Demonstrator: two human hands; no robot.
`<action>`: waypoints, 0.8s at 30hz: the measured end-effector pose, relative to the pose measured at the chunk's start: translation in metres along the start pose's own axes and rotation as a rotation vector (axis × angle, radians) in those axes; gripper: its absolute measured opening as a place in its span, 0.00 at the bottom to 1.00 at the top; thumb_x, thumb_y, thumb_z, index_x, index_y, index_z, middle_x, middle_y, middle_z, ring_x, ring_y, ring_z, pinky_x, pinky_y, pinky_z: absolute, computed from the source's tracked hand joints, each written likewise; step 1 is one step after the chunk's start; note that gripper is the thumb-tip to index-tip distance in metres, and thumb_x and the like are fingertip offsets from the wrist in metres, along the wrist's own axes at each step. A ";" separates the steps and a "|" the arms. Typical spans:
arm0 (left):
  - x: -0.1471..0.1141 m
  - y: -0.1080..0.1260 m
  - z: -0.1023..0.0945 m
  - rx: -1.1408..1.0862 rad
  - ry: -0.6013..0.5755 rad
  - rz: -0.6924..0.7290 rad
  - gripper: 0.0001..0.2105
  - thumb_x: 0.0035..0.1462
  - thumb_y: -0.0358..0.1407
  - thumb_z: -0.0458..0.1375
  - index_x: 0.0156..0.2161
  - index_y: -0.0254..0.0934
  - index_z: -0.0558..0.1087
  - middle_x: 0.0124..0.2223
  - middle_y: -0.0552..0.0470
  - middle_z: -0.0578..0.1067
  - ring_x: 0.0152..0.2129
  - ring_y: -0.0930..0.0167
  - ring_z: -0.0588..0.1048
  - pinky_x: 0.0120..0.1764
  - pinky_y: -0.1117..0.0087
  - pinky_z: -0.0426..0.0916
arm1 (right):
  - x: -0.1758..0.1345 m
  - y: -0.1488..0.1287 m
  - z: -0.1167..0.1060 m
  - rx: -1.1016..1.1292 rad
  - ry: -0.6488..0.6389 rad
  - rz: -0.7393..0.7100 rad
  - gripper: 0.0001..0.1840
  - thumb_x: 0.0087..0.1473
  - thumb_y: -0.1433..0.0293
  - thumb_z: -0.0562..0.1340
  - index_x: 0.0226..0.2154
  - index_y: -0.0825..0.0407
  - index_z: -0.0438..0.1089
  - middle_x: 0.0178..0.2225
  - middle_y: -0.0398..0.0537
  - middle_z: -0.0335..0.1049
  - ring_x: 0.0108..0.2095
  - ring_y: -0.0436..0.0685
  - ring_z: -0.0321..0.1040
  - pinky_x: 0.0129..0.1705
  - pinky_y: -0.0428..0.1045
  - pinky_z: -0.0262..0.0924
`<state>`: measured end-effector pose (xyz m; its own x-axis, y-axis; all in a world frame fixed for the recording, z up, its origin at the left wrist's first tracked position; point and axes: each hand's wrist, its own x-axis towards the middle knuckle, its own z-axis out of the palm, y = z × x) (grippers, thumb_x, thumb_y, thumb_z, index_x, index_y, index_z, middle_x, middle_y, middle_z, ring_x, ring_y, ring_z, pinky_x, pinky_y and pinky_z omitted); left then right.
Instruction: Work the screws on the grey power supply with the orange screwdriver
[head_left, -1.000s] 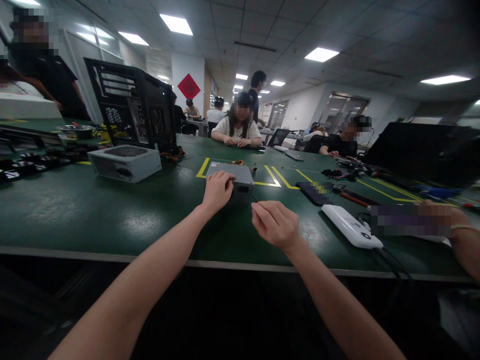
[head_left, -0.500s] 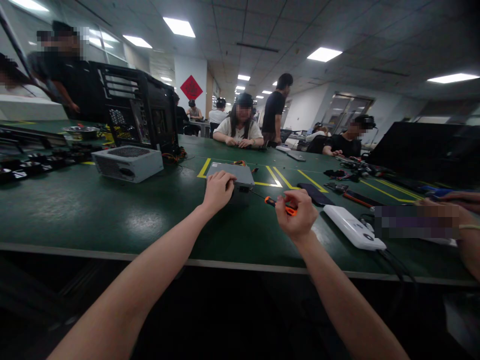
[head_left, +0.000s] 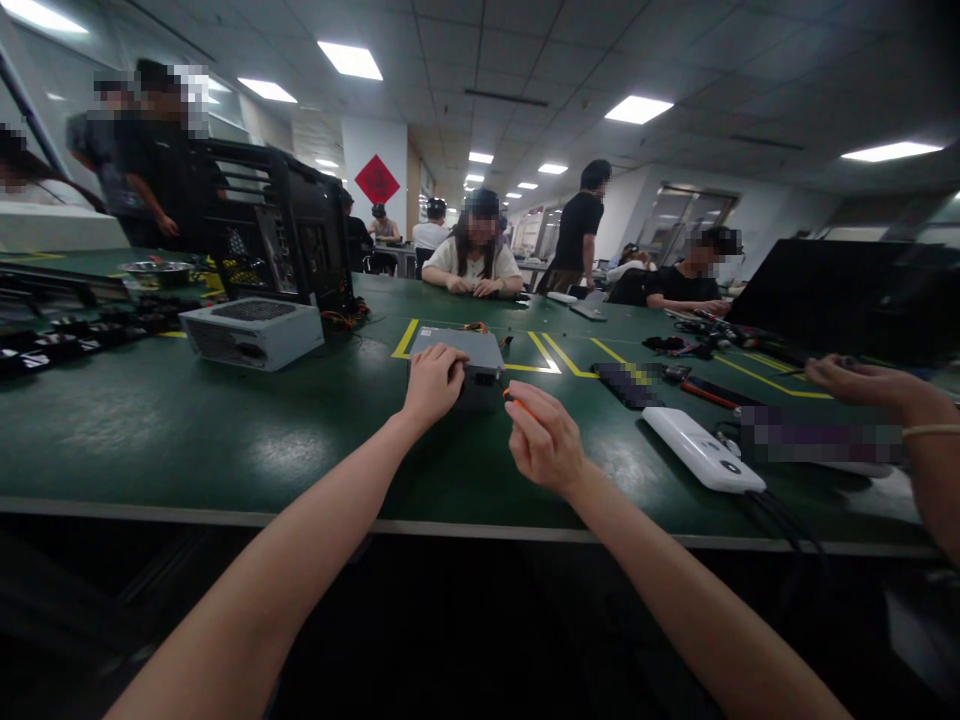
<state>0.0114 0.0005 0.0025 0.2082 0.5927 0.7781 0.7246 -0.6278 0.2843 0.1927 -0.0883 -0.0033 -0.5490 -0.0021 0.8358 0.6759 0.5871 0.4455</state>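
A grey computer power supply (head_left: 480, 350) sits on the green table in front of me, its socket side turned towards me. My left hand (head_left: 436, 380) grips its near left edge, fingers bent over the top. Just right of the unit, my right hand (head_left: 546, 440) is closed round a screwdriver (head_left: 516, 396) with an orange and black handle. Most of the handle is hidden by my fingers. The screwdriver's front end points at the unit's near right side; I cannot tell whether its tip touches.
A second power supply (head_left: 253, 332) and a black computer case (head_left: 281, 225) stand at the left. To the right lie a phone (head_left: 628, 385), a white power bank-like device (head_left: 701, 450) with cables, and a black monitor-like panel (head_left: 840, 295). A co-worker's hand (head_left: 862, 385) reaches in there.
My right hand has moved left with the screwdriver, closer to the power supply, and its fingers now cover more of the handle. My left hand stays on the unit.
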 end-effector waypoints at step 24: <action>0.000 -0.002 0.000 0.001 0.001 0.012 0.09 0.57 0.30 0.49 0.38 0.40 0.70 0.39 0.51 0.73 0.40 0.67 0.69 0.44 0.64 0.59 | -0.006 0.005 -0.004 -0.009 0.001 0.150 0.20 0.49 0.74 0.60 0.43 0.47 0.54 0.42 0.50 0.63 0.42 0.54 0.64 0.38 0.51 0.66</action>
<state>0.0104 0.0015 0.0015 0.2160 0.5849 0.7818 0.7228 -0.6341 0.2747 0.2012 -0.0890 -0.0054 -0.4409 0.0849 0.8935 0.7548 0.5737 0.3180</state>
